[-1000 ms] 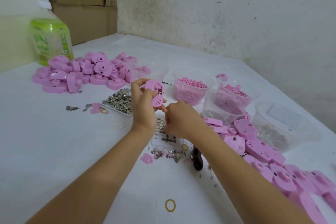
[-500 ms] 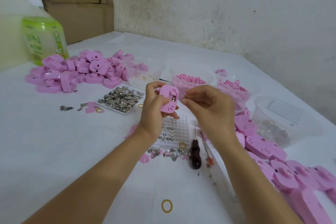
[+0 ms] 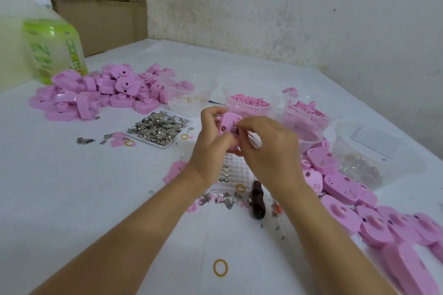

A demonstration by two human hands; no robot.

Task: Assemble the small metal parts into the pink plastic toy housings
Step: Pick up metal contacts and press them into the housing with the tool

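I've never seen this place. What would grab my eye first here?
The two hands at the centre: the left hand holds a pink housing up while the right hand pinches at it. Then the pink everywhere: a heap of housings at the far left, a row of housings along the right edge, and a tray of metal parts just left of the hands.
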